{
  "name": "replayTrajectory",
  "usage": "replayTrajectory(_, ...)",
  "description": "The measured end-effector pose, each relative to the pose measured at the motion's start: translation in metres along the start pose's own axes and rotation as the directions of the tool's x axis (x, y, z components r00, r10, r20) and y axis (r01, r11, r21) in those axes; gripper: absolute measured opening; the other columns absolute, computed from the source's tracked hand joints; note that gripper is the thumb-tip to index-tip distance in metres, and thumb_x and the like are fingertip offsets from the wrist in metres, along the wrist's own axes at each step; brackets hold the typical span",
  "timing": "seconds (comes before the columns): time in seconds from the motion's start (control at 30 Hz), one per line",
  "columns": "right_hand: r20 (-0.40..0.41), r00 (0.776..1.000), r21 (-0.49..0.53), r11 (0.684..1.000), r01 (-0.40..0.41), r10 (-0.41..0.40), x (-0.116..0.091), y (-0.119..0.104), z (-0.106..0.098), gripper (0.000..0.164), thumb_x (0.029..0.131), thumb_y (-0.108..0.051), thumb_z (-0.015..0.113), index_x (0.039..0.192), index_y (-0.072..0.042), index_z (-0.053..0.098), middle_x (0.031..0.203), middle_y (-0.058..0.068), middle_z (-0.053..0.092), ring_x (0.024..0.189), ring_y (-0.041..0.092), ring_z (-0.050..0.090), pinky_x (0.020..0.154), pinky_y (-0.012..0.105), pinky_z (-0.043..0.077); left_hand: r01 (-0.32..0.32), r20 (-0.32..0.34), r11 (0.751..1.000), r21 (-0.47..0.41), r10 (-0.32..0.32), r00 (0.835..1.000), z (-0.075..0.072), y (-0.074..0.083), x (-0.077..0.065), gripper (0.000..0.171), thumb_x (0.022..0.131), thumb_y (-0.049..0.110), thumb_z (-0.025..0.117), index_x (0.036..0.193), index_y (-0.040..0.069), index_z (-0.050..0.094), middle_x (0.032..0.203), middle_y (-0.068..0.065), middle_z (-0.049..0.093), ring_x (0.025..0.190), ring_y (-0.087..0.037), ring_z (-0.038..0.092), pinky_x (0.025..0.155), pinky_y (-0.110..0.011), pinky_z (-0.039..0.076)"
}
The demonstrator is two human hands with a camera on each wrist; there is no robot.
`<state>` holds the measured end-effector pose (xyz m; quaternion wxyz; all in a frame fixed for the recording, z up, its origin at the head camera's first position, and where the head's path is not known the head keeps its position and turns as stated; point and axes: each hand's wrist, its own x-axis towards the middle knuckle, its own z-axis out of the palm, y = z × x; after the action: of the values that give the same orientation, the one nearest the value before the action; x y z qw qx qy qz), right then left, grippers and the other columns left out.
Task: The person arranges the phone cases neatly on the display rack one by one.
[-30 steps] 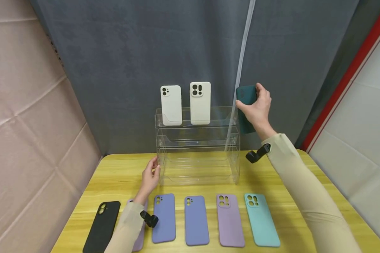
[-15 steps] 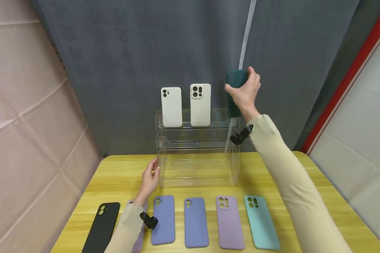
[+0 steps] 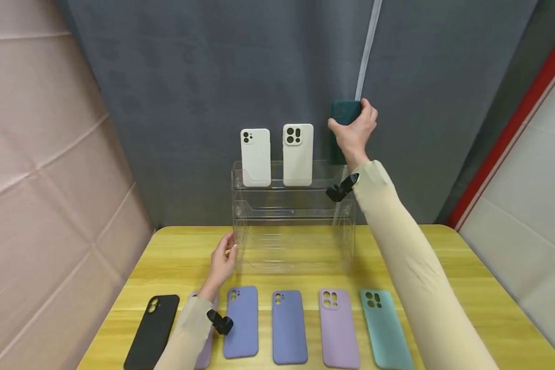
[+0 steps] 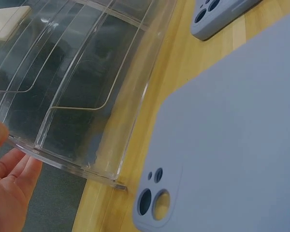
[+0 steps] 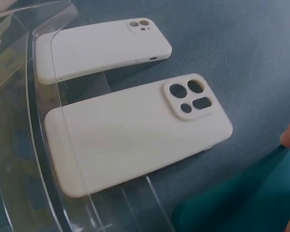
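My right hand (image 3: 355, 134) grips a dark teal phone case (image 3: 340, 146) by its edges, thumb on the left and fingers on the right. The case is upright at the right end of the top tier of a clear acrylic display rack (image 3: 292, 211); whether it touches the tier cannot be told. In the right wrist view only a corner of the teal case (image 5: 246, 198) shows. Two white phone cases (image 3: 256, 156) stand in the top tier, the nearer one (image 5: 135, 135) with a large camera cutout. My left hand (image 3: 223, 262) holds the rack's left side panel, thumb and fingers around its edge (image 4: 63, 164).
Along the front of the wooden table (image 3: 185, 257) lie a black phone case (image 3: 152, 331), two blue-violet cases (image 3: 289, 329), a lilac case (image 3: 339, 331) and a turquoise case (image 3: 387, 331). My left forearm partly covers another purple case (image 3: 206, 349). A grey curtain (image 3: 213, 77) hangs behind.
My right hand has carried the teal case up and left, from beside the rack to its top right end. The left hand stays at the rack's side.
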<state>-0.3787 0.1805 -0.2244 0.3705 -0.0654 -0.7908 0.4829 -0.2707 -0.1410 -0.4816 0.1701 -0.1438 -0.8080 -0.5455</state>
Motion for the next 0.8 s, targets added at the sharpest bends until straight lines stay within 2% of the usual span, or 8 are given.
replayTrajectory(0.07,0.004,1.000,0.004,1.000,-0.011,0.011,0.000,0.004,0.002,0.079,0.077,-0.025,0.070,0.143,-0.010,0.030,0.140,0.007,0.029,0.123,0.022,0.028,0.099,0.027,0.033,0.009,-0.002,1.000,-0.007,-0.009,1.000,0.001,-0.001,0.000,0.038,0.096,-0.001,0.047,0.132,-0.012,0.042,0.116,-0.032,0.052,0.101,-0.040,0.052,0.083,-0.053,0.048)
replayTrajectory(0.13,0.008,1.000,0.011,1.000,-0.003,0.003,-0.001,0.008,0.005,0.079,0.077,-0.025,0.071,0.143,-0.010,0.030,0.140,0.007,0.029,0.123,0.022,0.028,0.099,0.027,0.033,0.007,0.000,1.000,-0.003,-0.007,1.000,0.003,-0.014,0.002,0.038,0.097,0.002,0.047,0.132,-0.010,0.042,0.117,-0.031,0.052,0.101,-0.039,0.052,0.083,-0.052,0.048)
replayTrajectory(0.27,0.014,0.999,0.013,0.999,0.041,-0.041,-0.002,0.015,0.009,0.079,0.076,-0.025,0.072,0.142,-0.009,0.031,0.140,0.008,0.029,0.122,0.024,0.028,0.100,0.028,0.032,0.014,0.000,1.000,0.009,-0.014,1.000,0.003,-0.014,0.002,0.038,0.097,0.001,0.047,0.132,-0.010,0.042,0.118,-0.030,0.052,0.102,-0.039,0.052,0.083,-0.052,0.048)
replayTrajectory(0.4,0.018,0.997,0.006,0.997,0.078,-0.078,-0.003,0.022,0.013,0.079,0.077,-0.025,0.072,0.142,-0.008,0.031,0.140,0.009,0.029,0.122,0.025,0.027,0.101,0.028,0.031,0.006,-0.009,1.000,-0.005,-0.006,1.000,0.003,0.000,0.000,0.037,0.095,-0.004,0.046,0.131,-0.013,0.041,0.117,-0.033,0.051,0.101,-0.042,0.051,0.082,-0.055,0.047)
replayTrajectory(0.53,0.010,0.997,0.007,0.997,0.081,-0.081,-0.005,0.026,0.017,0.079,0.077,-0.023,0.072,0.142,-0.007,0.031,0.139,0.010,0.029,0.123,0.026,0.027,0.101,0.028,0.032,0.009,0.003,1.000,-0.002,-0.009,1.000,0.001,0.023,-0.003,0.036,0.095,-0.007,0.045,0.129,-0.017,0.040,0.116,-0.036,0.050,0.100,-0.044,0.050,0.082,-0.056,0.046)
replayTrajectory(0.6,0.009,0.997,0.006,0.998,0.070,-0.070,-0.006,0.028,0.018,0.079,0.076,-0.022,0.072,0.142,-0.007,0.031,0.139,0.011,0.029,0.123,0.026,0.027,0.101,0.029,0.032,0.017,0.013,1.000,0.010,-0.017,1.000,0.000,0.029,-0.004,0.036,0.095,-0.007,0.044,0.129,-0.018,0.039,0.116,-0.036,0.049,0.101,-0.044,0.050,0.083,-0.055,0.046)
replayTrajectory(0.67,0.010,0.999,0.002,0.999,0.050,-0.050,-0.008,0.030,0.020,0.079,0.075,-0.021,0.072,0.142,-0.007,0.031,0.138,0.012,0.028,0.123,0.026,0.026,0.100,0.031,0.033,0.019,0.017,1.000,0.023,-0.019,1.000,0.000,0.029,-0.004,0.036,0.095,-0.007,0.044,0.129,-0.018,0.039,0.116,-0.036,0.049,0.101,-0.044,0.050,0.082,-0.054,0.047)
replayTrajectory(0.8,0.015,1.000,-0.017,1.000,-0.001,0.001,-0.013,0.033,0.023,0.081,0.075,-0.021,0.073,0.143,-0.009,0.031,0.137,0.012,0.027,0.123,0.026,0.025,0.100,0.032,0.034,0.020,0.010,1.000,0.013,-0.020,1.000,0.004,0.009,0.000,0.037,0.096,-0.005,0.045,0.131,-0.015,0.040,0.117,-0.035,0.049,0.101,-0.043,0.050,0.083,-0.055,0.046)
